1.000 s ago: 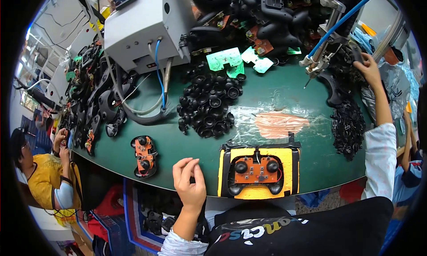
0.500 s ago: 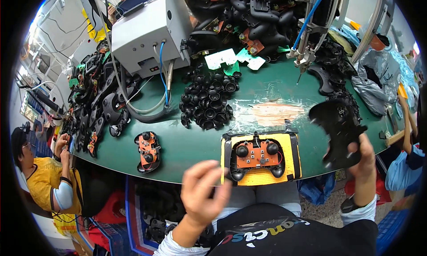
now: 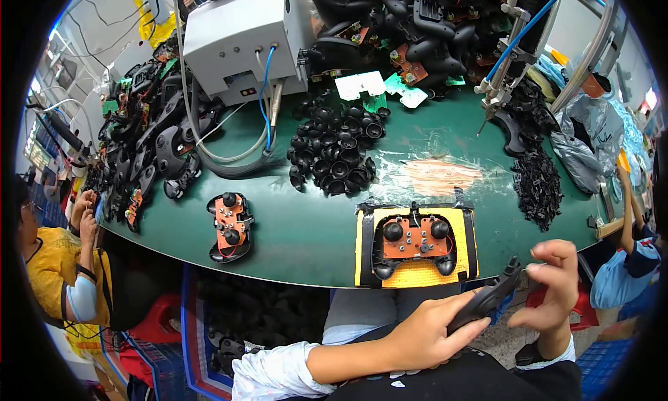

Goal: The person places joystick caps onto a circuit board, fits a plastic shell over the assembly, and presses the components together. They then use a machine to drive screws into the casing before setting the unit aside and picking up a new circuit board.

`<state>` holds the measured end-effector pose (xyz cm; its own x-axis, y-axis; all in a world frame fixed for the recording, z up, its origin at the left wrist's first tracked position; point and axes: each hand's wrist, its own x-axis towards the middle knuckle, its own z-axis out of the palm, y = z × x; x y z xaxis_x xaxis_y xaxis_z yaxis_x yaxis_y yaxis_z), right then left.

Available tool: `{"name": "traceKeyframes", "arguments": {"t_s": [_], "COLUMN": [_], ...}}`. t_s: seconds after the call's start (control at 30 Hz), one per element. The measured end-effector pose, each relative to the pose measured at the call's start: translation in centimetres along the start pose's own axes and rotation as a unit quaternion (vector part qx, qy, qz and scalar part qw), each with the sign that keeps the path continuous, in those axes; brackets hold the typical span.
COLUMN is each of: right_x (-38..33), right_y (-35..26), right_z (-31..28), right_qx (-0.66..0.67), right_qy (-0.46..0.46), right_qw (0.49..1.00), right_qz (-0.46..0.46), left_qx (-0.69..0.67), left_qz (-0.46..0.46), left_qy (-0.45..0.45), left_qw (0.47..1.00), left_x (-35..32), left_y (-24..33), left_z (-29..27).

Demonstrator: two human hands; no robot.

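Gripping a black shell (image 3: 490, 299) near the front edge of the bench (image 3: 306, 241), the left hand (image 3: 430, 333) has closed fingers, and the right hand (image 3: 554, 289) holds curved, open fingers just beside it.

Black gamepad shell (image 3: 485, 302) gripped in left hand (image 3: 433, 333); right hand (image 3: 554, 289) held just beside; orange circuit board (image 3: 416, 244) seated in gamepad half-shell (image 3: 446, 265) on yellow fixture (image 3: 416, 277).

The green table (image 3: 306, 244) bears black caps (image 3: 335, 157), a yellow pad (image 3: 419, 271) and an opened controller (image 3: 230, 227).
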<state>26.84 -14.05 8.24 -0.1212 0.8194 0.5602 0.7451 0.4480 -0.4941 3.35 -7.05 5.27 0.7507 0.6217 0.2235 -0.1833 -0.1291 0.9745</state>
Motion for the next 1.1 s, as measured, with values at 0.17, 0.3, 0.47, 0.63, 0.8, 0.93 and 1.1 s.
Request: {"name": "traceKeyframes", "arguments": {"t_s": [0.17,0.3,0.47,0.63,0.8,0.93,1.1], "right_x": [0.3,2.6,3.9,5.2,4.8,4.7,5.0], "right_y": [-1.0,0.3,3.6,4.2,4.7,4.9,5.1], "right_z": [3.7,3.6,3.6,5.2,5.5,5.2,5.1], "right_qx": [0.048,0.025,0.124,0.226,0.216,0.242,0.247], "right_qy": [-0.103,-0.119,0.048,0.060,0.061,0.068,0.065], "right_qw": [0.993,0.993,0.979,0.946,0.951,0.938,0.936], "right_qz": [0.038,-0.010,0.155,0.223,0.211,0.237,0.241], "left_qx": [-0.203,-0.157,0.189,0.431,0.473,0.467,0.457], "left_qz": [-0.186,-0.115,-0.038,0.022,0.030,0.028,0.028], "left_qy": [-0.051,-0.007,0.252,0.218,0.181,0.167,0.167], "left_qw": [0.960,0.981,0.948,0.875,0.862,0.868,0.873], "left_x": [-0.7,-1.4,-1.2,0.4,2.3,2.7,2.9], "left_y": [-0.4,-0.7,-0.3,-2.9,-3.6,-4.0,-4.5], "left_z": [-2.3,-3.1,-7.3,-7.1,-6.9,-6.9,-6.7]}}
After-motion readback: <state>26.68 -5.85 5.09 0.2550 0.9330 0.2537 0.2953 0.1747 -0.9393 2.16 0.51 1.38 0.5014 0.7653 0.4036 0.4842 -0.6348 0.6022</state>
